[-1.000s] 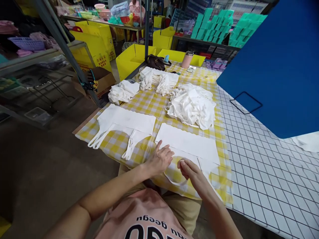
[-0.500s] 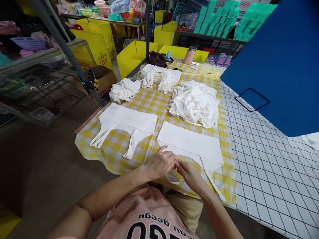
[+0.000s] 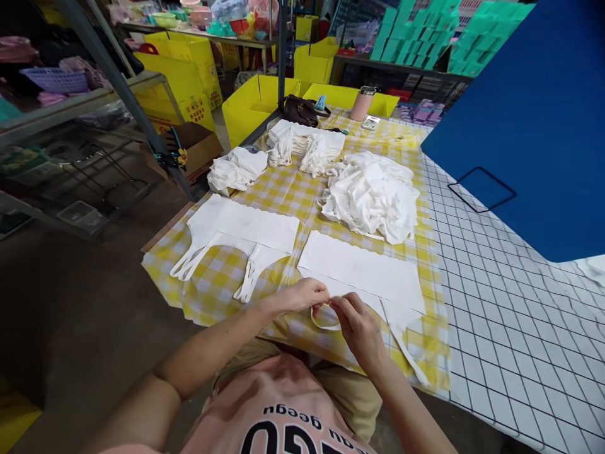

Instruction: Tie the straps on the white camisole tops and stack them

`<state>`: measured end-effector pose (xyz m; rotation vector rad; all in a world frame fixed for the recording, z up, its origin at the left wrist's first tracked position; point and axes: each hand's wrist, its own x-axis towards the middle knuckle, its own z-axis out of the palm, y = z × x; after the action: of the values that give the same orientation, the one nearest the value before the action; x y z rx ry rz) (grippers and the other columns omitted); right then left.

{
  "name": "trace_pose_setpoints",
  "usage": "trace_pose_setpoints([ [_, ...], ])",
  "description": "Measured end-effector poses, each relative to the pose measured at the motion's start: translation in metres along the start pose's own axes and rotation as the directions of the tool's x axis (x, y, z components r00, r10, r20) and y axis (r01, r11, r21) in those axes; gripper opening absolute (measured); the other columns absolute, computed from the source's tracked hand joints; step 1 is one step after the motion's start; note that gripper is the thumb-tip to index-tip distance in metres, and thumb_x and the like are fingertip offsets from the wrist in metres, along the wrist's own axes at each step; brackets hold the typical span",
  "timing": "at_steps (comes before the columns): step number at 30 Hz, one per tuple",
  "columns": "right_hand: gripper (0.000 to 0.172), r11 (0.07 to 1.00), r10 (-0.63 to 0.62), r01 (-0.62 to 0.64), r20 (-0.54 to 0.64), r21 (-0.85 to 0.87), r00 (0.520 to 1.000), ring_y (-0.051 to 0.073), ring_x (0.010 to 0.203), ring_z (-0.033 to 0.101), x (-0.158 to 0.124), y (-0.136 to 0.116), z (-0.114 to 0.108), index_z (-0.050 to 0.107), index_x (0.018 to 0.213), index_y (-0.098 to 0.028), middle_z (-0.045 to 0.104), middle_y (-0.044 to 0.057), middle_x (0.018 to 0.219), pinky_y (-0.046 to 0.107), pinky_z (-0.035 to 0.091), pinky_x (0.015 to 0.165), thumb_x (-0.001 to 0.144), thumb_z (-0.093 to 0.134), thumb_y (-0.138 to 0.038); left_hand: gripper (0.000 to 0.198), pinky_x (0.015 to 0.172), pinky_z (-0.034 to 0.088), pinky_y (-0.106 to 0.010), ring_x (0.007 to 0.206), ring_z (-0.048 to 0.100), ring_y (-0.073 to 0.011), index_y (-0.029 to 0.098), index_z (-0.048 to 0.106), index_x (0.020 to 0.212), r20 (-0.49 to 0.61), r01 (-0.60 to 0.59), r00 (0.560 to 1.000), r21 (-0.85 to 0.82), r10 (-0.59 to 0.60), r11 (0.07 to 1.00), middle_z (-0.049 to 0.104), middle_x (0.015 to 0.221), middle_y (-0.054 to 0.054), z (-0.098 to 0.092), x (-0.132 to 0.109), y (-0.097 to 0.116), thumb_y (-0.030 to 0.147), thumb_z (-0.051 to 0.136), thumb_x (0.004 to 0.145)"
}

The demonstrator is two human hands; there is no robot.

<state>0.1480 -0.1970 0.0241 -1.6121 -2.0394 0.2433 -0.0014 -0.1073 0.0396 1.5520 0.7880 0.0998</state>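
A flat white cloth bag [image 3: 362, 268] lies on the yellow checked tablecloth [image 3: 278, 195] in front of me, its straps toward me. My left hand [image 3: 305, 294] and my right hand [image 3: 357, 325] both pinch one white strap [image 3: 322, 321] of that bag, lifted into a small loop at the table's near edge. A second strap [image 3: 409, 353] trails down on the right. Another flat white bag [image 3: 241, 230] lies to the left with its straps spread out.
A loose heap of white bags [image 3: 371, 198] sits behind, with a smaller pile [image 3: 236, 170] and a folded stack [image 3: 307, 145] farther back. A pink tumbler [image 3: 362, 103], dark pouch [image 3: 299, 110], yellow crates [image 3: 253, 104] and a blue panel [image 3: 524, 120] surround them. A black-lined white grid cloth [image 3: 496, 315] covers the right.
My hands came together on the strap and raised it off the cloth into a loop; earlier they lay flatter on the bag's lower edge.
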Motion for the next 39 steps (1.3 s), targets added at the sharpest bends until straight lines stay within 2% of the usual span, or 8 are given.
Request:
trace_pose_setpoints([
  [3, 0.023, 0.99, 0.11, -0.106, -0.042, 0.091, 0.993, 0.014, 0.066, 0.055, 0.011, 0.009, 0.001, 0.059, 0.08, -0.02, 0.058, 0.005, 0.078, 0.024, 0.04, 0.061, 0.089, 0.038, -0.025, 0.022, 0.056, 0.038, -0.022, 0.058, 0.051, -0.0109, 0.014, 0.056, 0.067, -0.153, -0.075, 0.979, 0.325, 0.131, 0.943, 0.056, 0.06, 0.001, -0.005, 0.015, -0.008, 0.021, 0.042, 0.082],
  [5, 0.021, 0.951, 0.271, -0.266, -0.013, 0.16, 0.962, 0.015, 0.064, 0.055, 0.02, 0.019, 0.002, 0.058, 0.077, -0.019, 0.06, 0.005, 0.075, 0.025, 0.04, 0.061, 0.085, 0.041, -0.029, 0.016, 0.07, 0.041, -0.026, 0.077, 0.055, -0.015, 0.014, 0.06, 0.076, -0.223, -0.124, 0.918, 0.622, 0.327, 0.773, 0.061, 0.078, -0.003, -0.009, 0.028, -0.013, 0.018, 0.046, 0.082],
  [8, 0.021, 0.861, 0.459, -0.468, 0.094, 0.196, 0.883, 0.016, 0.057, 0.055, 0.035, 0.035, 0.006, 0.057, 0.074, -0.018, 0.06, 0.003, 0.062, 0.026, 0.04, 0.057, 0.08, 0.043, -0.033, 0.01, 0.084, 0.04, -0.031, 0.097, 0.052, -0.0195, 0.014, 0.062, 0.088, -0.079, -0.186, 0.859, 0.872, 0.505, 0.452, 0.059, 0.098, -0.007, -0.015, 0.047, -0.019, 0.018, 0.054, 0.081],
  [11, 0.022, 0.839, 0.497, -0.515, 0.141, 0.176, 0.856, 0.016, 0.052, 0.054, 0.045, 0.049, 0.012, 0.056, 0.069, -0.018, 0.058, 0.002, 0.054, 0.026, 0.039, 0.054, 0.078, 0.04, -0.032, 0.01, 0.083, 0.041, -0.032, 0.097, 0.052, -0.0197, 0.014, 0.062, 0.087, 0.059, -0.221, 0.871, 0.934, 0.488, 0.281, 0.06, 0.097, -0.007, -0.017, 0.062, -0.02, 0.02, 0.055, 0.082],
  [16, 0.019, 0.852, 0.491, -0.514, 0.193, 0.099, 0.85, 0.015, 0.055, 0.054, 0.053, 0.06, 0.021, 0.056, 0.068, -0.018, 0.062, 0.003, 0.06, 0.024, 0.038, 0.054, 0.076, 0.039, -0.024, 0.021, 0.075, 0.042, -0.032, 0.088, 0.054, -0.0199, 0.012, 0.063, 0.084, 0.144, -0.229, 0.893, 0.961, 0.427, 0.154, 0.061, 0.09, -0.008, -0.016, 0.073, -0.016, 0.009, 0.043, 0.085],
  [18, 0.019, 0.866, 0.476, -0.496, 0.21, 0.055, 0.854, 0.016, 0.059, 0.056, 0.055, 0.061, 0.022, 0.056, 0.07, -0.018, 0.064, 0.003, 0.064, 0.024, 0.038, 0.056, 0.078, 0.039, -0.021, 0.022, 0.075, 0.042, -0.032, 0.088, 0.054, -0.0198, 0.011, 0.064, 0.085, 0.135, -0.23, 0.893, 0.957, 0.43, 0.178, 0.062, 0.09, -0.008, -0.017, 0.074, -0.015, 0.008, 0.042, 0.085],
  [26, 0.019, 0.906, 0.421, -0.388, 0.262, -0.17, 0.868, 0.017, 0.074, 0.058, 0.066, 0.058, 0.017, 0.06, 0.081, -0.015, 0.066, 0.009, 0.086, 0.024, 0.034, 0.063, 0.083, 0.041, -0.011, 0.017, 0.078, 0.043, -0.025, 0.092, 0.053, -0.0164, 0.016, 0.067, 0.092, 0.024, -0.247, 0.913, 0.825, 0.407, 0.507, 0.062, 0.087, -0.004, -0.03, 0.079, -0.013, 0.019, 0.052, 0.084],
  [39, 0.017, 0.9, 0.399, -0.322, 0.261, -0.292, 0.879, 0.019, 0.074, 0.058, 0.074, 0.054, 0.018, 0.059, 0.085, -0.013, 0.064, 0.011, 0.087, 0.026, 0.031, 0.061, 0.086, 0.043, -0.008, 0.017, 0.081, 0.042, -0.027, 0.093, 0.053, -0.0178, 0.016, 0.066, 0.091, 0.02, -0.225, 0.938, 0.793, 0.346, 0.566, 0.061, 0.087, -0.005, -0.033, 0.088, -0.015, 0.019, 0.051, 0.084],
])
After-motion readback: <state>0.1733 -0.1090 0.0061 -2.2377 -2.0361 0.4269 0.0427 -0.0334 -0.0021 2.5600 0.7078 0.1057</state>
